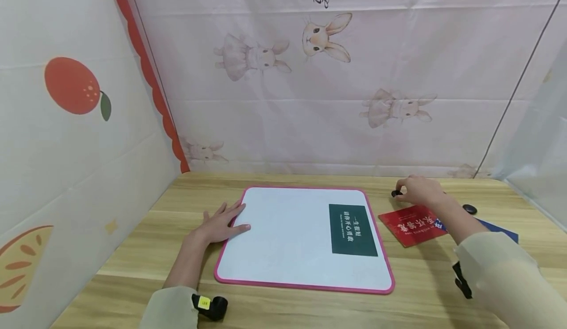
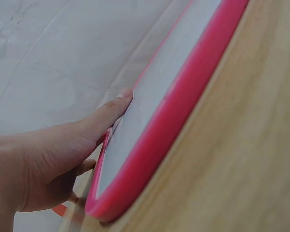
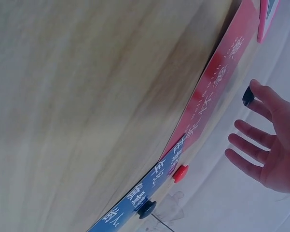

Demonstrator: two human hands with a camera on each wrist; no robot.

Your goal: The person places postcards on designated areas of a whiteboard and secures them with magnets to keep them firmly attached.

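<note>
A whiteboard (image 1: pixel 288 235) with a pink rim lies flat on the wooden table. On its right side is a dark green card (image 1: pixel 354 230) with white lettering. My left hand (image 1: pixel 221 224) rests on the board's left edge, fingers spread; the thumb lies on the white surface in the left wrist view. Between thumb and index finger, my right hand (image 1: pixel 418 190) pinches a small black magnet (image 3: pixel 248 96), held above the table beyond the red card (image 1: pixel 407 224). The right hand's other fingers are spread apart in the right wrist view.
A blue card (image 1: pixel 500 230) lies partly behind my right forearm, against the red card. A black magnet (image 1: pixel 470 209) and a red magnet (image 3: pixel 180 173) sit near the cards. Printed cloth walls (image 1: pixel 283 137) with rabbits and fruit border the table.
</note>
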